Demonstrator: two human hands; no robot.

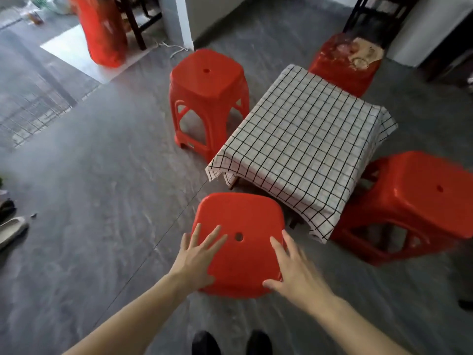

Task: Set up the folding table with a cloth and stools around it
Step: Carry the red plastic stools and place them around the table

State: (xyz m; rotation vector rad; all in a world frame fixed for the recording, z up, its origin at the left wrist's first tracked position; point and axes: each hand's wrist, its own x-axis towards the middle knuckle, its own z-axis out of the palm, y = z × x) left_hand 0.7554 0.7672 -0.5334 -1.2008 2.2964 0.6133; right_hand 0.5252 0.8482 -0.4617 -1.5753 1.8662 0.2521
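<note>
The person's left hand lies spread on the near-left part of the seat of the nearest red plastic stool, fingers straight and fanned, gripping nothing. The right hand is likewise open, fingers extended along the seat's right edge with the thumb at the near rim; blur makes it hard to tell how firmly it presses. This stool stands just beside the near corner of the folding counter, which is covered by a white cloth with a black grid that hangs over its edges; only dark leg ends show beneath. Four red stools are in view: the one under the hands, a second stool at the counter's left side, a third stool at its right, and a stained stool at the far side, its top blotched pale. No writing can be read. Two dark shoe toes show on the grey floor, and a pale shoe lies at the left edge.
</note>
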